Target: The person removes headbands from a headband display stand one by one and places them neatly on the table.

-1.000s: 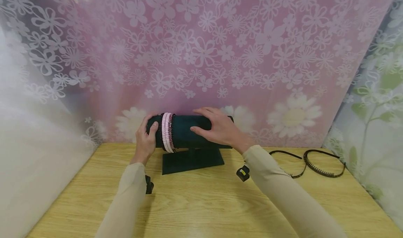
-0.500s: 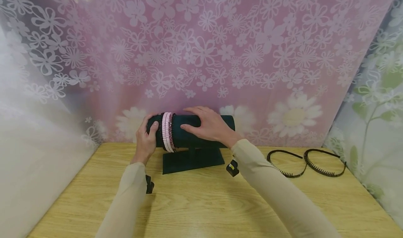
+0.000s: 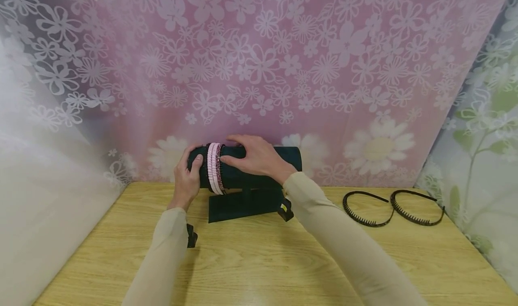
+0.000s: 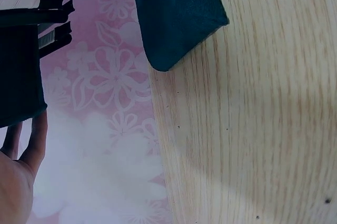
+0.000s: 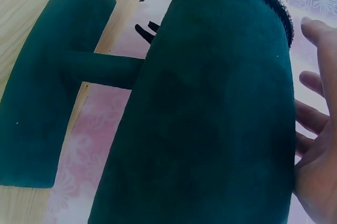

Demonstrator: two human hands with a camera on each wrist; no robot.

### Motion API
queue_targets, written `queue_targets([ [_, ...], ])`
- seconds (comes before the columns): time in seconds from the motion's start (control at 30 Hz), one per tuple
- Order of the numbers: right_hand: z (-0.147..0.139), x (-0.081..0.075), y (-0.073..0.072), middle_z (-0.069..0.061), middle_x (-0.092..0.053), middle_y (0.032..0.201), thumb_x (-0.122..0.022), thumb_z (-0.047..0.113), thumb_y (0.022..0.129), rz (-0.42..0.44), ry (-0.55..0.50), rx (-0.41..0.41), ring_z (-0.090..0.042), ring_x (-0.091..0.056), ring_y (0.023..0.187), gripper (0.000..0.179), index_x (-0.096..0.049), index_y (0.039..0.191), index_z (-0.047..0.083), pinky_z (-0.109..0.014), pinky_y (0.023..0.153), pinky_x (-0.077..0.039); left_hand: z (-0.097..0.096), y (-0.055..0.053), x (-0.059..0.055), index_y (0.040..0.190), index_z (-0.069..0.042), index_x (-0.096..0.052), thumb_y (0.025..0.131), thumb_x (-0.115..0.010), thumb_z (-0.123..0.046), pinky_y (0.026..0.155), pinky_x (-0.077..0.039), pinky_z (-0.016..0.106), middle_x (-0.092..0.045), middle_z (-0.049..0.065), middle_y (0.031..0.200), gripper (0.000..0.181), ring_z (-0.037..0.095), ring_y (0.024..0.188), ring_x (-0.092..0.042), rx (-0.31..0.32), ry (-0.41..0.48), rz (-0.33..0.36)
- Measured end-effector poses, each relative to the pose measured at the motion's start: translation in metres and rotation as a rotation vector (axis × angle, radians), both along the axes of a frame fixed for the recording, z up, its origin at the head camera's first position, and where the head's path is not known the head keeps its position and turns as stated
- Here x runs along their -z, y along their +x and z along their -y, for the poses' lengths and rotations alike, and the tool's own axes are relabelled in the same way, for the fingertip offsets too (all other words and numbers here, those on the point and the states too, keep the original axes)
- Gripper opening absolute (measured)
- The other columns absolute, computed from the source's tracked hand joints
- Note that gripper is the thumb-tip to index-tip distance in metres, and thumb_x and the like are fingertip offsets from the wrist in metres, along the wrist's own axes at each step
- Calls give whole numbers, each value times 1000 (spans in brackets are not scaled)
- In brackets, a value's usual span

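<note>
A dark green velvet headband display stand (image 3: 240, 179) has a horizontal roll on a post above a flat base (image 3: 243, 209). My left hand (image 3: 186, 184) grips the roll's left end, thumb in front; in the left wrist view its fingers (image 4: 37, 142) reach that end. Beside it, pink headbands (image 3: 212, 166), a glittery headband (image 3: 220, 170) and black toothed ones wrap the roll. My right hand (image 3: 259, 157) lies over the roll's middle with straight, relaxed fingers, thumb tip at the glittery band. In the right wrist view the right hand (image 5: 321, 140) is alongside the roll, holding nothing.
Two black toothed headbands (image 3: 364, 223) lie side by side at the right of the wooden table (image 3: 251, 261). A pink flowered curtain (image 3: 259, 72) hangs close behind the stand, with pale cloth on both sides. Each wrist carries a small black camera (image 3: 285, 210).
My right hand has slid left along the roll, from near its right end to the glittery headband. My left hand keeps its grip, and the headbands sit about where they were.
</note>
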State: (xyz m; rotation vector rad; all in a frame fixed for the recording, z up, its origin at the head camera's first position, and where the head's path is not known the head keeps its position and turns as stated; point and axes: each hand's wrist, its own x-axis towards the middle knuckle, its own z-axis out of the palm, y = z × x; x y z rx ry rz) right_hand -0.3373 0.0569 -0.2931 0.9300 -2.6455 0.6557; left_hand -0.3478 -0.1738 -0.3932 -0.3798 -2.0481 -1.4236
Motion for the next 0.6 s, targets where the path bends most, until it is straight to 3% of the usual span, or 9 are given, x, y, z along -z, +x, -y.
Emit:
queue_targets([
  [0.27, 8, -3, -3, -3, -59, 141, -62, 67, 90, 33, 79, 71, -28, -55, 128, 73, -53, 150, 26, -56, 107, -45, 0, -1, 0, 143, -17, -56, 106, -49, -34, 106, -45, 52, -62, 6, 139, 41, 27, 120, -61, 0, 1, -4],
  [0.43, 11, -3, -4, -2, -55, 137, -58, 72, 90, 52, 143, 99, -26, -52, 121, 74, -51, 151, 32, -53, 101, -45, 0, 0, 0, 143, -15, -56, 106, -49, -33, 108, -44, 52, -61, 7, 140, 41, 27, 122, -60, -1, -2, -3],
  [0.6, 14, -3, -4, -4, -53, 137, -56, 74, 89, 51, 195, 120, -27, -50, 121, 74, -49, 152, 36, -53, 103, -43, 0, 2, 0, 143, -14, -56, 106, -49, -33, 108, -44, 51, -61, 8, 140, 42, 28, 122, -60, -5, -6, -1],
])
